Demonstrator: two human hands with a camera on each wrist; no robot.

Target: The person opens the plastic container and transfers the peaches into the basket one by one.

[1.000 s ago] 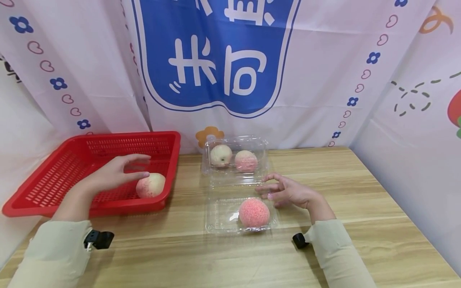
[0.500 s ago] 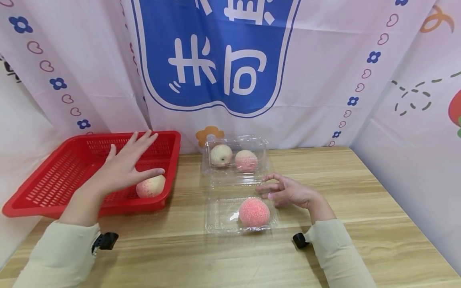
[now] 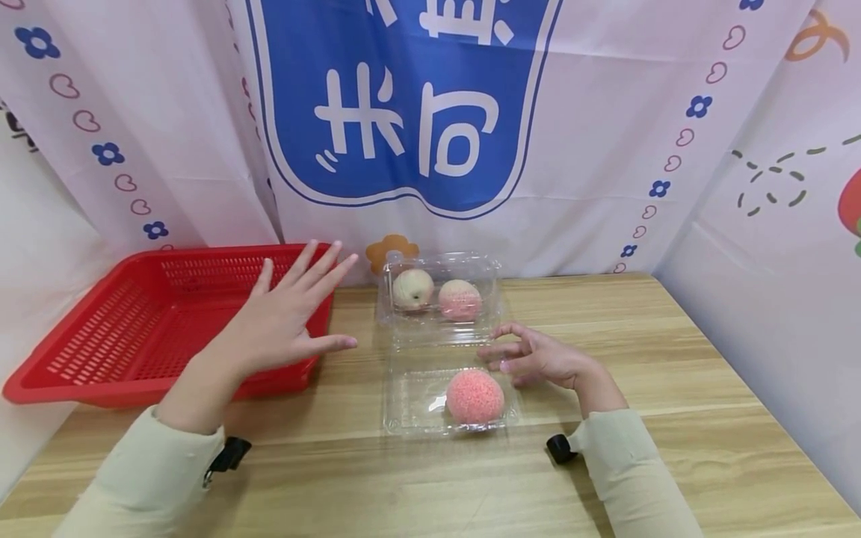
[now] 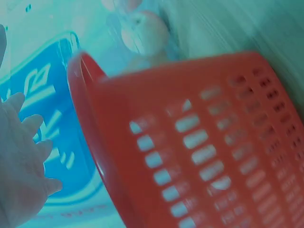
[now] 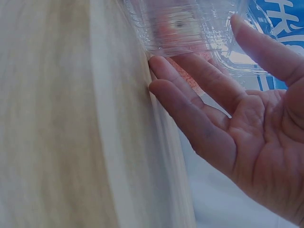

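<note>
While my left hand (image 3: 276, 325) hung over the right edge of the red basket (image 3: 47, 392), its fingers and thumb spread wide around nothing, my right hand (image 3: 541, 359) hovered at the right edge of the clear container (image 3: 410, 407), fingers loosely bent and gripping nothing; whether they touched the plastic I couldn't tell. I took it to be placed there to steady so light a box. The container lay unfolded around the middle of the tabletop (image 3: 430, 486), its far half by the back edge. That half held a pale peach (image 3: 412, 289) on the left and a half-pink peach (image 3: 460, 300) beside it; a deep pink peach (image 3: 474, 397) sat at the right of the near half, probably helping to weigh it flat. Its round surface looked grainy, almost like foam. The container's thin walls were ribbed and glossy. The basket, slotted plastic, occupied the tabletop's far left corner; my hand hid part of its inside.
</note>
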